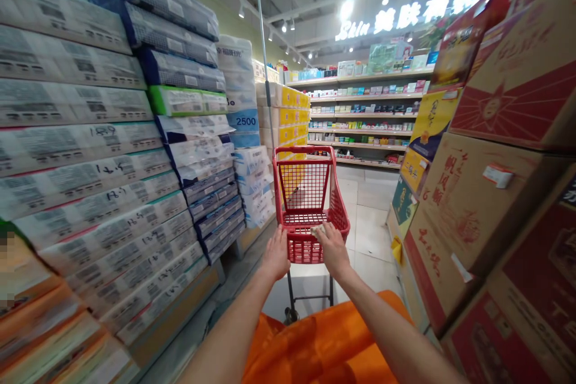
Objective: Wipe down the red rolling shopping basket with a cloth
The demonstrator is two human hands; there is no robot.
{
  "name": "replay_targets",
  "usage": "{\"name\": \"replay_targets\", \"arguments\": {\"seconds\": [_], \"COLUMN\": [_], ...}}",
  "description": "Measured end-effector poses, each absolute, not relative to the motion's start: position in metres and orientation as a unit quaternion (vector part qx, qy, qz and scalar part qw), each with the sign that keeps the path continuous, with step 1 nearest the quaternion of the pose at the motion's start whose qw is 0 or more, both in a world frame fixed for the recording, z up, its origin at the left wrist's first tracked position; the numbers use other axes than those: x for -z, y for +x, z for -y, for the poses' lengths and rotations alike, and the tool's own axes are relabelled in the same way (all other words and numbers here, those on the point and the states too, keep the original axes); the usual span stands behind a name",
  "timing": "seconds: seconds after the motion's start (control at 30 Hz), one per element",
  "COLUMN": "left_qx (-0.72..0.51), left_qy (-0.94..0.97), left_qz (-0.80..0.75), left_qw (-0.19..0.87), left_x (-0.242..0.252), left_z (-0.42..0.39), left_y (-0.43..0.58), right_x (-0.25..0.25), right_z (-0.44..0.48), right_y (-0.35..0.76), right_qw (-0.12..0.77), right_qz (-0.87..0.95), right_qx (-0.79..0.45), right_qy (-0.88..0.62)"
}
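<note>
A red plastic shopping cart [306, 216] with a grid basket and dark metal legs stands right in front of me. My left hand [275, 254] is at the near left corner of the basket, its fingers closed over the rim. At the near right side of the rim is my right hand [333, 250], with a small pale crumpled cloth [317, 230] pinched in its fingers. The cloth touches or lies just over the red rim; I cannot tell which. Through the grid, no goods show in the basket.
Tall stacks of wrapped paper packs [103, 150] line the left side on a low wooden platform. Cardboard cartons [477, 192] are piled close on the right. Pale floor tiles [364, 216] run ahead to stocked shelves [364, 114]. A thin pole [265, 72] rises left of the cart.
</note>
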State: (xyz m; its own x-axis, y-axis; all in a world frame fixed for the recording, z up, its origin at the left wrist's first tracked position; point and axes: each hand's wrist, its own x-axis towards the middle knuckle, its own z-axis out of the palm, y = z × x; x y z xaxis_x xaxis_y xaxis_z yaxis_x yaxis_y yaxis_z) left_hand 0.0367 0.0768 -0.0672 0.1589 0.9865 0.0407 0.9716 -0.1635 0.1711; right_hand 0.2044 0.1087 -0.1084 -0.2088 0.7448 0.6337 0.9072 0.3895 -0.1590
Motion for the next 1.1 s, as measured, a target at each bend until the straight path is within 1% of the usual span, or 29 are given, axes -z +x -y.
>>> {"name": "replay_targets", "arguments": {"seconds": [0.1,0.23,0.33,0.47,0.53,0.67,0.77,0.9,1.0,1.1], "left_qx": [-0.087,-0.082,-0.066,-0.041,-0.034,-0.048,-0.066,-0.05,-0.038,-0.064], "left_qy": [0.751,0.749,0.736,0.723,0.72,0.728,0.726,0.714,0.712,0.711], "left_qz": [-0.653,-0.655,-0.672,-0.688,-0.69,-0.678,-0.679,-0.692,-0.692,-0.69], "left_qw": [0.048,0.053,0.05,0.055,0.064,0.087,0.092,0.094,0.11,0.124], "left_x": [0.073,0.074,0.072,0.067,0.063,0.058,0.067,0.091,0.106,0.113], "left_z": [-0.077,-0.077,-0.075,-0.072,-0.071,-0.068,-0.062,-0.048,-0.037,-0.034], "left_y": [0.031,0.02,0.015,0.015,0.016,0.01,0.002,-0.004,-0.005,-0.005], "right_x": [0.105,0.104,0.108,0.115,0.118,0.121,0.124,0.144,0.164,0.169], "right_z": [-0.107,-0.105,-0.105,-0.105,-0.104,-0.101,-0.098,-0.095,-0.09,-0.081], "right_y": [0.19,0.153,0.169,0.212,0.212,0.169,0.144,0.144,0.154,0.162], "right_qw": [0.308,0.288,0.283,0.321,0.338,0.356,0.36,0.321,0.297,0.303], "right_qz": [0.776,0.816,0.824,0.766,0.755,0.803,0.841,0.893,0.903,0.9], "right_qx": [0.111,0.108,0.121,0.147,0.152,0.165,0.183,0.196,0.185,0.157], "right_qy": [-0.539,-0.49,-0.476,-0.537,-0.541,-0.448,-0.361,-0.248,-0.25,-0.27]}}
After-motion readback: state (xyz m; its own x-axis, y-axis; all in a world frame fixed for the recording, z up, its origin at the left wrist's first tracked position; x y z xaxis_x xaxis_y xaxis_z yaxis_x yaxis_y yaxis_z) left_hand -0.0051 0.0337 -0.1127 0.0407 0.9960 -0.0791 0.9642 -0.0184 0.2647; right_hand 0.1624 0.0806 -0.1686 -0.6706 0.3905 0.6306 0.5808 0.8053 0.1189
